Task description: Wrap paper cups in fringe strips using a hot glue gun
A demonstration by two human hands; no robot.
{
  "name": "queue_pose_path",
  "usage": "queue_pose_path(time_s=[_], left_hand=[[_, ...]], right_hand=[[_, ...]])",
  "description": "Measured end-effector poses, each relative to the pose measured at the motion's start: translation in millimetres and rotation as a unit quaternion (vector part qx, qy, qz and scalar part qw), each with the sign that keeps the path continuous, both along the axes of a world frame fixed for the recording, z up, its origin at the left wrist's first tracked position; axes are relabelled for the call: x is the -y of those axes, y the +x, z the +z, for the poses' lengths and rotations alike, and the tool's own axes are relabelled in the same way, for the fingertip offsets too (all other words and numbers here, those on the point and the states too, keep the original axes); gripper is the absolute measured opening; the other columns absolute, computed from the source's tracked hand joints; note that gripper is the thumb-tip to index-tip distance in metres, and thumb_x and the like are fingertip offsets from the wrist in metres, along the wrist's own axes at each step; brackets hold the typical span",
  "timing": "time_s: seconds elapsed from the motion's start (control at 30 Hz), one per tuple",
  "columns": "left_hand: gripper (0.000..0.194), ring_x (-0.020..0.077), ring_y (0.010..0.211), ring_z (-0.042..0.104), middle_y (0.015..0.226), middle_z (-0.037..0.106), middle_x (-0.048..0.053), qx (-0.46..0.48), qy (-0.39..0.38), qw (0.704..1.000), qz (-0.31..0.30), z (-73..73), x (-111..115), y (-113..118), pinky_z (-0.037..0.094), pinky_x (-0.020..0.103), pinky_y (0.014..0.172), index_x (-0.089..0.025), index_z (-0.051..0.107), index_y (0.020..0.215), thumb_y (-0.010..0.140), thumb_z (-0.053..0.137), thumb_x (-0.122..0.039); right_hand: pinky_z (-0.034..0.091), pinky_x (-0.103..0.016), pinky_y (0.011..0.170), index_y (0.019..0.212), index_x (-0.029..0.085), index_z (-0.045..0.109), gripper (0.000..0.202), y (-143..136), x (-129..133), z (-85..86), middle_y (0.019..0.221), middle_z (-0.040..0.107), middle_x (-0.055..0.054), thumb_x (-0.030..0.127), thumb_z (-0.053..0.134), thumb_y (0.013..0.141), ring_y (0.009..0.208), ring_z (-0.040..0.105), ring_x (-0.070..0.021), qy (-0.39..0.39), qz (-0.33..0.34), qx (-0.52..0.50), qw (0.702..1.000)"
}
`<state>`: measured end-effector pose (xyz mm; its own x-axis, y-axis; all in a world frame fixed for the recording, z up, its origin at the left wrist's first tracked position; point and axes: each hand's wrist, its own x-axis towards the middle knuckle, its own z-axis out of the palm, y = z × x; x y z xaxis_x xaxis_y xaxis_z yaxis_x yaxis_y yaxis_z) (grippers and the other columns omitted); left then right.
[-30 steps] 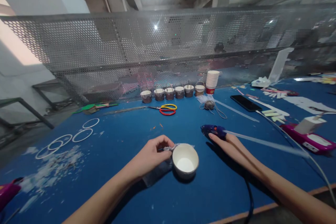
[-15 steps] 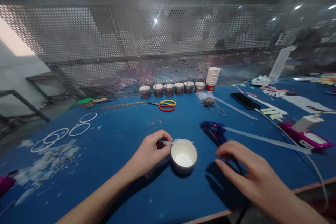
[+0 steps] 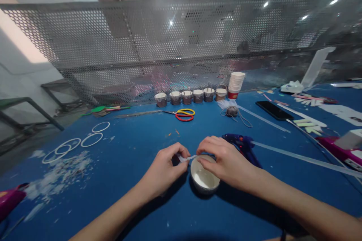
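Note:
A white paper cup [image 3: 205, 176] with a dark outside stands on the blue table, its open top toward me. Left of its rim, my left hand [image 3: 167, 165] pinches a thin whitish strip [image 3: 184, 158] that runs to the cup's back edge. My right hand [image 3: 223, 158] is closed at the cup's back rim, thumb over the opening and fingers behind; its fingertips hold the rim. Behind my right hand lies a blue glue gun [image 3: 243, 146] with a long clear glue stick.
Several small dark-sided cups [image 3: 186, 98] line the back beside a cup stack [image 3: 236, 84]. Scissors [image 3: 185, 114], a yarn ball [image 3: 232, 111] and a phone [image 3: 274, 110] lie nearer. White rings [image 3: 92, 139] and scraps [image 3: 65, 171] are left; a magenta glue gun [image 3: 336, 147] is right.
My right hand has moved left from beside the blue glue gun to the cup and closed on its rim. The whole view has shifted slightly.

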<state>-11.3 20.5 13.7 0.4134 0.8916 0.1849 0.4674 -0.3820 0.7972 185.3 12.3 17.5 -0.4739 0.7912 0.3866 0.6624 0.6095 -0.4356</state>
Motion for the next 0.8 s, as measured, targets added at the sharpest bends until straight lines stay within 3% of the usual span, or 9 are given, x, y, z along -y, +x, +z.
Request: queue_pose_path(time_s=[0.2, 0.5, 0.63, 0.8], left_hand=[[0.003, 0.0125, 0.068, 0.053, 0.074, 0.061, -0.002, -0.021, 0.043, 0.999, -0.001, -0.4, 4, 2, 0.041, 0.024, 0.065, -0.019, 0.056, 0.075, 0.076, 0.055, -0.016], [0.021, 0.0138, 0.080, 0.057, 0.082, 0.061, 0.002, -0.012, 0.085, 0.994, -0.060, 2.8, 2, -4, 0.044, 0.025, 0.075, -0.019, 0.064, 0.077, 0.078, 0.048, -0.006], [0.022, 0.0144, 0.081, 0.058, 0.083, 0.061, 0.002, -0.029, 0.095, 0.993, -0.065, 1.3, 2, -5, 0.044, 0.026, 0.076, -0.019, 0.065, 0.076, 0.078, 0.047, -0.007], [0.022, 0.0151, 0.082, 0.058, 0.084, 0.061, 0.004, -0.047, 0.116, 0.989, -0.074, 4.6, 5, -4, 0.046, 0.027, 0.075, -0.020, 0.065, 0.076, 0.079, 0.046, -0.009]], right_hand=[[0.038, -0.032, 0.070, 0.082, 0.018, 0.066, 0.009, 0, 3, -3.2, 0.086, 0.067, -0.004, 0.012, 0.060, 0.085, 0.079, 0.057, -0.0182, 0.050, 0.012, -0.005, 0.999], [0.034, -0.031, 0.069, 0.083, 0.018, 0.067, 0.012, 5, 2, -8.1, 0.086, 0.068, -0.003, 0.013, 0.058, 0.088, 0.078, 0.058, -0.0168, 0.053, 0.039, -0.004, 0.998], [0.037, -0.032, 0.073, 0.083, 0.019, 0.066, 0.015, 3, 2, -5.4, 0.087, 0.068, -0.002, 0.008, 0.056, 0.085, 0.080, 0.058, -0.0170, 0.003, 0.030, -0.032, 0.999], [0.043, -0.028, 0.073, 0.082, 0.018, 0.067, 0.016, -1, -3, 6.4, 0.086, 0.069, -0.003, 0.011, 0.053, 0.084, 0.079, 0.060, -0.0157, -0.124, 0.019, -0.113, 0.986]])
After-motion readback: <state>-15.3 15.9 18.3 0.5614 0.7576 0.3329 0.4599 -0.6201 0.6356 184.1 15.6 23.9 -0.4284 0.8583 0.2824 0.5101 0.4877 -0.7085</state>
